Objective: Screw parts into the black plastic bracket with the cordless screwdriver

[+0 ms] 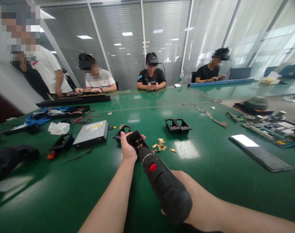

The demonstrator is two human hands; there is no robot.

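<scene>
My left hand (128, 147) is closed around a small black plastic housing (134, 138) with brass-coloured parts inside, tilted toward me. In my right hand (180, 181) is a black cordless drill (165, 189) with a red switch on top. The drill's front end points into the housing; its body hides the tip, so contact cannot be made out. Just right of the housing lies a loose pile of small brass plates (161, 145). Behind my left hand sits another black frame (121, 132), and two joined black frames (177, 125) stand farther back to the right.
At left are a grey disc drive (91, 134), a crumpled white tissue (59, 128) and a black frame beside an orange-red item (51, 155). At right lie a dark flat panel (260, 153), circuit boards (276, 129) and a cord (211, 117). Several people are across the green table (89, 184).
</scene>
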